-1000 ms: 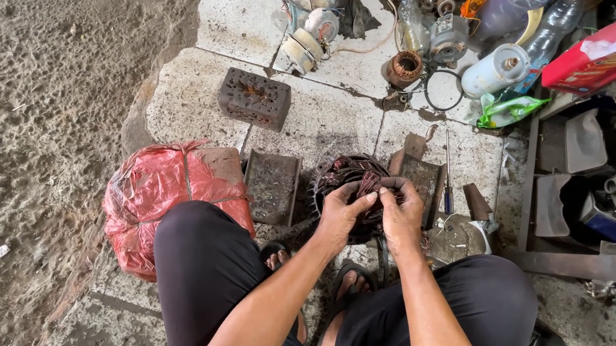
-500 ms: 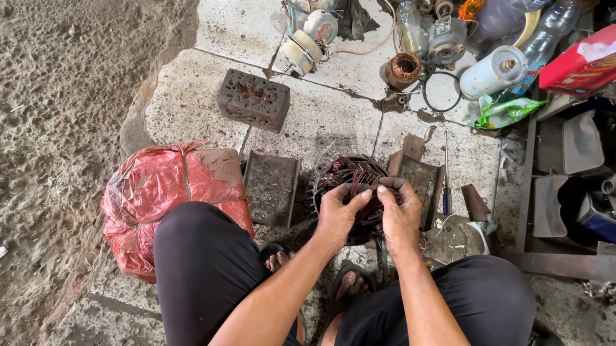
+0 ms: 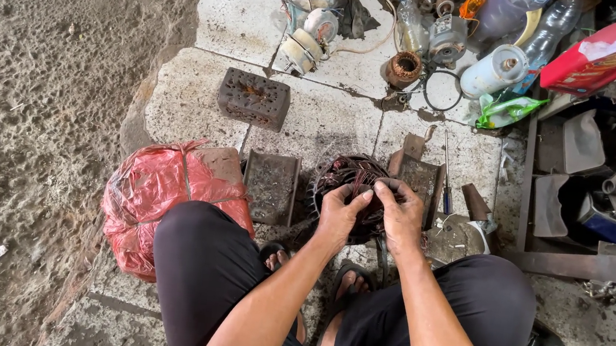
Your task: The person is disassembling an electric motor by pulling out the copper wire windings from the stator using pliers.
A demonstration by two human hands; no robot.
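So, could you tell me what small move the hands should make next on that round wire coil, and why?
Probably pinch one strand and pull it toward the body: both the left hand and the right hand already rest on the dark round wire coil, fingers curled into its tangled windings.

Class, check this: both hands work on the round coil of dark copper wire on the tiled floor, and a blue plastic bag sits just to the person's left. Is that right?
Not quite. The plastic bag on the person's left is red, not blue, as the head view shows. The rest holds: the left hand and right hand are both on the round wire coil on the tiled floor.
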